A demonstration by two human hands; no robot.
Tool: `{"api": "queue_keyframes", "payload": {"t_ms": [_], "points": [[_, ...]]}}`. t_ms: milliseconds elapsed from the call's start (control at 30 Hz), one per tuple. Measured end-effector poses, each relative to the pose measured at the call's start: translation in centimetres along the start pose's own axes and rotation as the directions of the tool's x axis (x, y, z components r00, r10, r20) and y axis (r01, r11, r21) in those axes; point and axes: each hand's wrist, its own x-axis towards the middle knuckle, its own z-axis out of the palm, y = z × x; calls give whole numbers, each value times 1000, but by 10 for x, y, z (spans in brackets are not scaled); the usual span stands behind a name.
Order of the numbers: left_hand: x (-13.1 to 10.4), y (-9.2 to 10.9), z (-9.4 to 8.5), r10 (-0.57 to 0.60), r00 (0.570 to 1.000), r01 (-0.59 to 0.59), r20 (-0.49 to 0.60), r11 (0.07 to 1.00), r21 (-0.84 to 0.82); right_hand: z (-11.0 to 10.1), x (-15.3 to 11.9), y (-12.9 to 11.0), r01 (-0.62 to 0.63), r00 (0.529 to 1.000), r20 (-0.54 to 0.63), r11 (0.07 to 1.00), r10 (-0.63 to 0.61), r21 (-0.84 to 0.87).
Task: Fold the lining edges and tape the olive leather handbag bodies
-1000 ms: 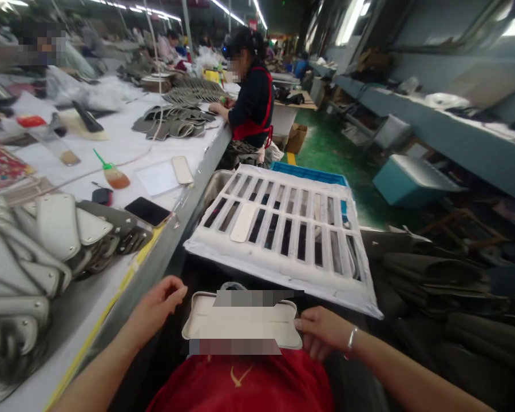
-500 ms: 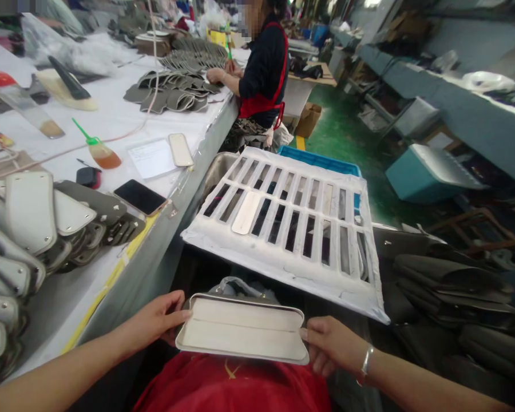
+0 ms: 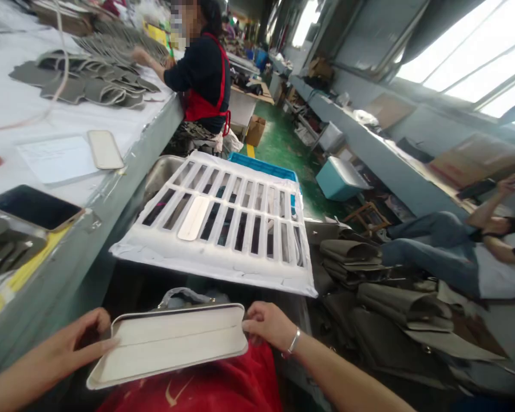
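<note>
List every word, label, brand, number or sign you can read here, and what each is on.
No text can be read.
White sheet on the table: faint writing, too blurred to read.
Red cloth: a gold mark, no legible letters.
Phone: dark screen, no text visible.
Cream piece being handled: no lettering visible.

The view has swung right: a person in jeans [image 3: 438, 246] now shows plainly, while the white panels piled beside the table's [image 3: 0, 106] yellow-taped edge have left the frame. The left hand's [image 3: 83, 337] thumb, clear of the handbag's cream panel [image 3: 180, 340] one second ago, lies on it; the panel now slants, left end lower.
</note>
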Motion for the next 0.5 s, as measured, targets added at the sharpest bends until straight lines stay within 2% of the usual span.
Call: {"api": "queue_keyframes", "payload": {"t_ms": [33, 100, 133, 167, 200, 267, 367, 433, 500], "points": [[-1, 11, -3, 59, 998, -60, 5, 996, 65, -1, -2, 1, 133, 989, -61, 989, -136, -57], [-1, 43, -2, 187, 980, -198, 71, 959, 201, -3, -5, 0, 376, 906, -129, 907, -403, -189], [1, 61, 3, 270, 957, -289, 108, 922, 256, -3, -5, -3, 465, 855, -125, 852, -503, -241], [5, 79, 11, 329, 925, -374, 192, 880, 292, -3, -4, -7, 531, 815, -96, 803, -571, -272], [10, 97, 21, 349, 895, -428, 277, 845, 320, -2, -2, -10, 580, 784, -48, 759, -618, -296], [24, 128, 44, 350, 838, -501, 419, 798, 335, -1, 4, -16, 639, 746, 45, 695, -664, -331], [43, 153, 72, 333, 744, -565, 579, 776, 280, 0, 14, -19, 648, 743, 128, 658, -657, -384], [48, 156, 83, 325, 723, -574, 609, 773, 269, -1, 16, -17, 643, 749, 148, 656, -646, -395], [46, 153, 88, 321, 734, -569, 599, 772, 284, -2, 14, -13, 650, 749, 170, 658, -641, -380]]}}
